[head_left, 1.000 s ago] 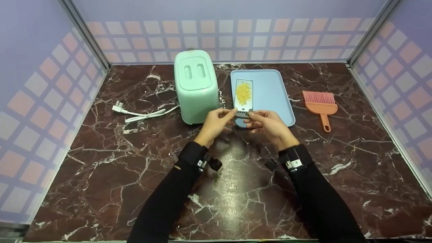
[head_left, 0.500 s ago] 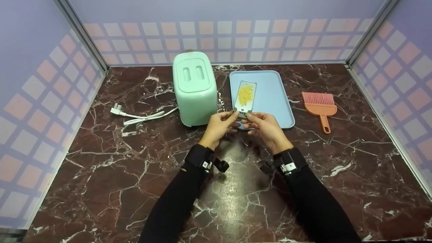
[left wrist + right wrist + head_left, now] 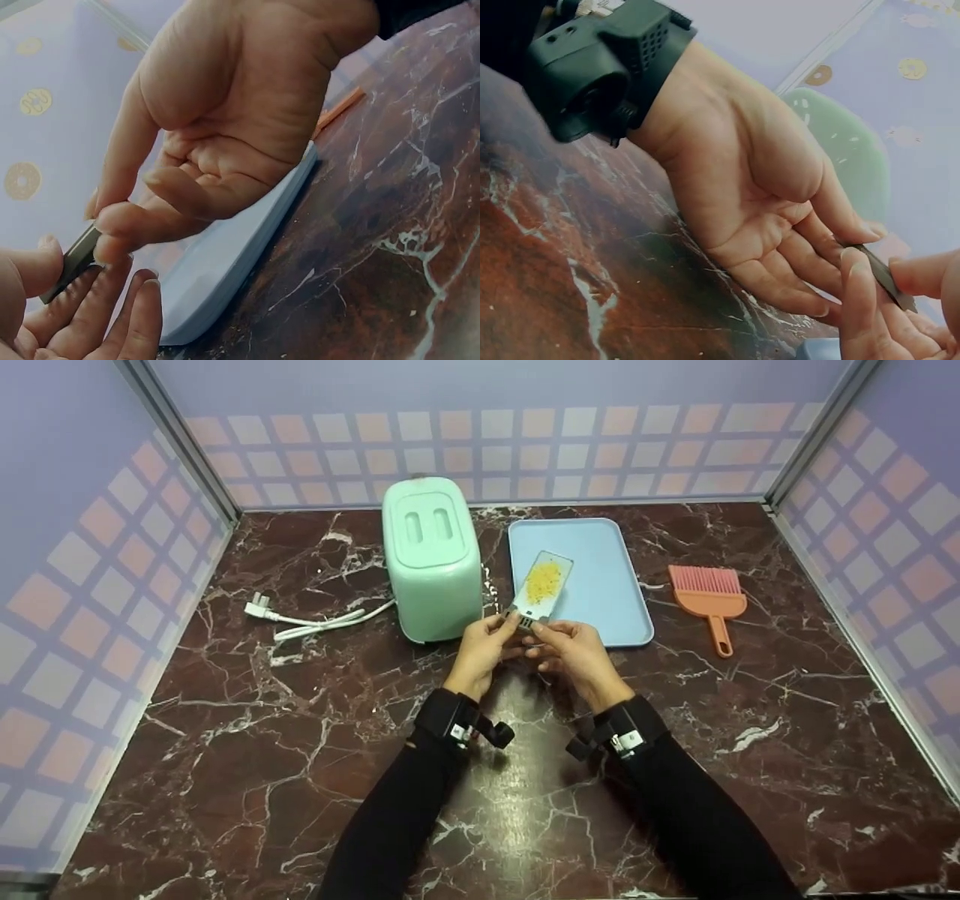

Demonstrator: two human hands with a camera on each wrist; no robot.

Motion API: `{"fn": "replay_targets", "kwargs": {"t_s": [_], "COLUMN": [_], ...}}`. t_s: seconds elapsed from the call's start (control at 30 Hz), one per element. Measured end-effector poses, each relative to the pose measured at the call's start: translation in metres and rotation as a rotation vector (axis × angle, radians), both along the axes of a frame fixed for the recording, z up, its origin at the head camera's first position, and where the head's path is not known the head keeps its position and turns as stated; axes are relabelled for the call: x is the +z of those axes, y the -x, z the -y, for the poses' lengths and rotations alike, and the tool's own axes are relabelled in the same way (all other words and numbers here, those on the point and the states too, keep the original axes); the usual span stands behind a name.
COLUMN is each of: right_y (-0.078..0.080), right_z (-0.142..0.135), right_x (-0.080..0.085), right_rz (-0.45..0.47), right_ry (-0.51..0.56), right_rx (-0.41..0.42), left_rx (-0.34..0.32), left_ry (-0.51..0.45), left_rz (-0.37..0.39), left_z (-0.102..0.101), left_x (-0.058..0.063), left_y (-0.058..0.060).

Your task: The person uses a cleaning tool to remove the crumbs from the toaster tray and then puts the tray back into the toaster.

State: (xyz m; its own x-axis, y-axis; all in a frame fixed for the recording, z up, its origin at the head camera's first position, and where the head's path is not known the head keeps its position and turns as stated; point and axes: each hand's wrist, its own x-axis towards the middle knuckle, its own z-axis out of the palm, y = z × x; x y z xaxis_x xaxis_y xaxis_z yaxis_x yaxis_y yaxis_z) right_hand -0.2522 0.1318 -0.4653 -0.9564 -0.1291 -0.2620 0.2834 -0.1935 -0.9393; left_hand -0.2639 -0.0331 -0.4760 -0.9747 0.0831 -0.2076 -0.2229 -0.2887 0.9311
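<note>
In the head view a flat metal crumb tray (image 3: 532,606) carries a patch of yellow crumbs (image 3: 545,580). It slants over the left part of a light blue tray (image 3: 604,585). My left hand (image 3: 478,655) pinches the left corner of its near end between thumb and fingers. On the right corner of that same end, my right hand (image 3: 579,658) has a similar pinch. Both wrist views show the dark edge (image 3: 73,264) of the crumb tray between the thumbs and fingers. Close to my left hand stands a mint green toaster (image 3: 439,592).
An orange brush (image 3: 709,596) with pink bristles lies right of the blue tray. Left of the toaster, its white cord (image 3: 322,624) is bundled on the dark marbled tabletop (image 3: 247,780). Light crumbs are scattered between toaster and blue tray. Patterned walls enclose the back and sides.
The crumb tray has come slightly nearer and turned, its far end swinging right. Both hands keep hold of it; the right hand has shifted a little left and nearer.
</note>
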Motion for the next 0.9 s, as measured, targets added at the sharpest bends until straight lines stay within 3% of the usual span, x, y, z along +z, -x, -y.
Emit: {"fn": "replay_targets", "kwargs": {"t_s": [0.27, 0.47, 0.7, 0.9], "right_y": [-0.003, 0.0, 0.01, 0.025], "right_z": [-0.003, -0.013, -0.061, -0.119], "right_x": [0.001, 0.017, 0.036, 0.049], "right_rz": [-0.018, -0.033, -0.09, -0.195], "right_ry": [-0.091, -0.204, -0.383, -0.668], "right_rx": [0.059, 0.114, 0.063, -0.046], "left_rx": [0.046, 0.067, 0.034, -0.007], "left_ry": [-0.065, -0.069, -0.078, -0.111], "left_rz": [0.007, -0.009, -0.005, 0.011], "left_z": [-0.003, 0.002, 0.004, 0.005], "left_x": [-0.001, 0.002, 0.004, 0.005], "left_y": [0.001, 0.002, 0.002, 0.0]}}
